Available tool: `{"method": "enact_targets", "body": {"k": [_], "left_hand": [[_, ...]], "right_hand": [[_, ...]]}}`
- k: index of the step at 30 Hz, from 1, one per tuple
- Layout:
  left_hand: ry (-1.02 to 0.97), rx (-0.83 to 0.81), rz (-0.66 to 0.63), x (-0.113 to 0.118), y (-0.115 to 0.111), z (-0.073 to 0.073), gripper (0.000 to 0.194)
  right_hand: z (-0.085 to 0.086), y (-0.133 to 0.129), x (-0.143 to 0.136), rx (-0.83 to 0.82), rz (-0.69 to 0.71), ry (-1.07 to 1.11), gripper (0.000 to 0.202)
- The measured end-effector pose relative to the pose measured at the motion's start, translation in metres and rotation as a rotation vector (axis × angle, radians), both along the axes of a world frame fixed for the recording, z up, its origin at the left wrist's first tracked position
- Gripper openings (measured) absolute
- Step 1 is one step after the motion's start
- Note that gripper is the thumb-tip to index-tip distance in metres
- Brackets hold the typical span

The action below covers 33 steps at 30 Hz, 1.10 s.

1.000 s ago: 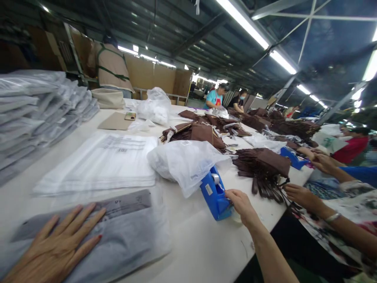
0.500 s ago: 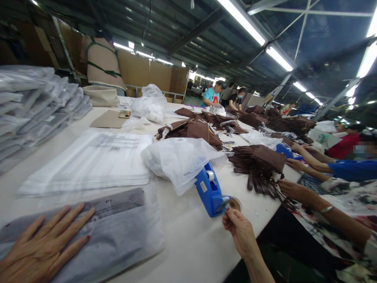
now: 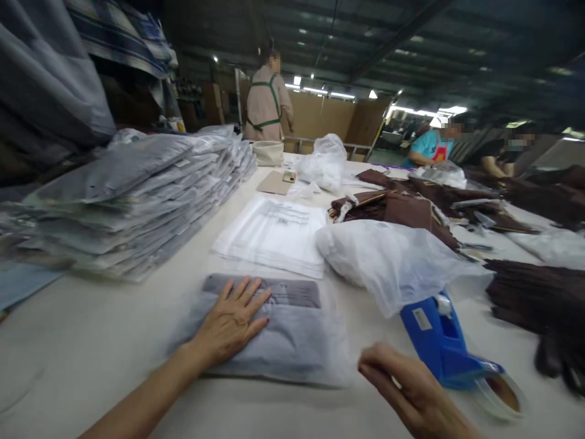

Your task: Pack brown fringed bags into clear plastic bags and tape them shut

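Note:
My left hand (image 3: 235,320) lies flat with fingers spread on a grey item in a clear plastic bag (image 3: 292,341) on the white table. My right hand (image 3: 406,384) is just right of the bag, with thumb and fingertips pinched together. Blur hides whatever may be between them. Right of that hand stands a blue tape dispenser (image 3: 441,344). A roll of tape (image 3: 503,396) lies against its near end. Beyond the bagged item is a stack of white printed plastic bags (image 3: 278,235).
Grey bagged items form a tall pile (image 3: 150,195) at left. A crumpled translucent bag (image 3: 388,259) rests behind the dispenser, near brown pouches (image 3: 402,210) and more dark brown goods (image 3: 539,299). A card (image 3: 273,183) lies farther back. Several people stand beyond the table.
My right hand has left the tape dispenser and come toward the bagged item, still pinched. My left hand stays flat on the bag. The view has turned left.

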<state>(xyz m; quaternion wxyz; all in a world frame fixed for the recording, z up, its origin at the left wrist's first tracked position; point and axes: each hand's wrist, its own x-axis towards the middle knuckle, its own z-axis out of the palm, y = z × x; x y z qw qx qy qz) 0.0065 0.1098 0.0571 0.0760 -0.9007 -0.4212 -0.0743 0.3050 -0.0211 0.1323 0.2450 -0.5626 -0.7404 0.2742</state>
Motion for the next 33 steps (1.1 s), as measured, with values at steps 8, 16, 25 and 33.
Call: {"method": "enact_targets", "body": {"k": [8,16,25,33], "left_hand": [[-0.115,-0.002,-0.007,-0.001,-0.003,-0.007,0.052],[-0.172,-0.014,-0.008,-0.005,-0.003,-0.014,0.053],[-0.117,-0.053,0.009,-0.002,0.002,-0.005,0.045],[-0.268,-0.081,0.000,-0.097,0.026,-0.057,0.045]], "right_hand": [[-0.003,0.140,-0.069,-0.175,0.384,-0.442,0.018],[-0.043,0.178,-0.046,-0.264,0.111,-0.459,0.039],[-0.042,0.055,-0.033,0.417,-0.201,-0.204,0.013],[-0.018,-0.035,0.097,0.407,-1.148,-0.010,0.044]]}}
